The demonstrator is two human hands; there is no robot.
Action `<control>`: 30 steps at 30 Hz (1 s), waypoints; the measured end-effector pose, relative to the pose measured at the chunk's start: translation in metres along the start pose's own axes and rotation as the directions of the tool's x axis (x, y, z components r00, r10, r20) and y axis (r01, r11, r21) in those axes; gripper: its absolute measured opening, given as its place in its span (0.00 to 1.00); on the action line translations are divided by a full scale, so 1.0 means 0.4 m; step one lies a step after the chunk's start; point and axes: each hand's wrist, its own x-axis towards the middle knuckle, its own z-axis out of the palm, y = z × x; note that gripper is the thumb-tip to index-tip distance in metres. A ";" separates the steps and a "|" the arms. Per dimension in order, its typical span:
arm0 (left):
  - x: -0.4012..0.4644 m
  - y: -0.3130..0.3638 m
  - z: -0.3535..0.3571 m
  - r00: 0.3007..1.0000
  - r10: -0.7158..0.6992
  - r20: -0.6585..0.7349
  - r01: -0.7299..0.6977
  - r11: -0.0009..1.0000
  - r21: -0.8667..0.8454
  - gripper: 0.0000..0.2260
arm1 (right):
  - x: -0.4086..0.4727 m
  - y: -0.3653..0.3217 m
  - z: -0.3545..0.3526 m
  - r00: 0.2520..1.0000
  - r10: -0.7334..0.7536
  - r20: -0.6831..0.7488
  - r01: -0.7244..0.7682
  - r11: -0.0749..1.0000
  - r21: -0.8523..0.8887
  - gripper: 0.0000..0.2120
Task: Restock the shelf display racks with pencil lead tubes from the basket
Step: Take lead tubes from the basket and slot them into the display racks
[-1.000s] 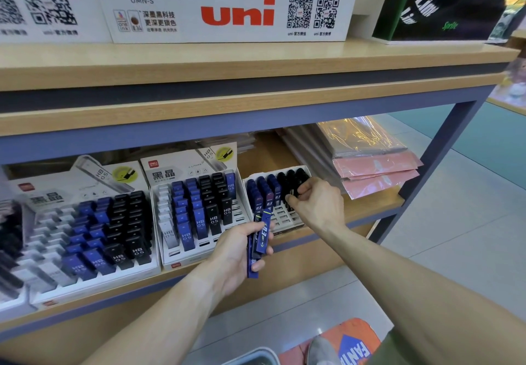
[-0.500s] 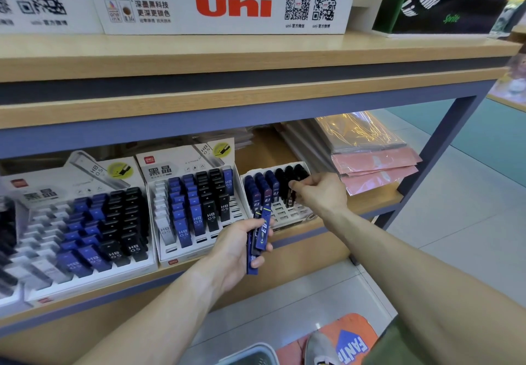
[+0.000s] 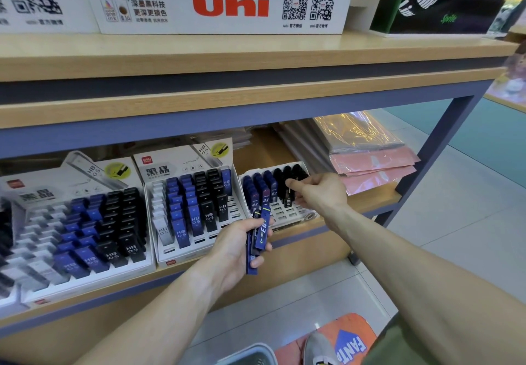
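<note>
Nearest the camera, at the bottom edge, the rim of a grey plastic basket [image 3: 250,356] shows on the tiled floor beside an orange printed mat [image 3: 344,339]. Above it, the left hand [image 3: 239,246] grips a bundle of dark blue pencil lead tubes [image 3: 257,239], fingers curled round them, the tubes standing nearly upright in front of the wooden lower shelf [image 3: 313,239]. Further in, the right hand [image 3: 317,192] hangs over the small white slotted display rack [image 3: 284,214] at the right end of the row; thumb and forefinger pinch a black lead tube [image 3: 289,198] standing in the rack's black column. Compared with half a second ago, this hand sits a little lower and closer to the slots, while the left hand and its bundle have barely shifted. Left of that rack stand two larger white cardboard display racks [image 3: 185,253] filled with blue, black and white tubes. Beyond, on the upper shelf, sits a white uni-branded box [image 3: 227,6].
</note>
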 end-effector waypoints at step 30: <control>-0.014 0.009 0.002 1.000 0.015 -0.021 -0.015 1.000 -0.009 0.10 | 0.003 -0.060 -0.036 0.965 -0.258 -0.049 0.221 0.897 -0.383 0.13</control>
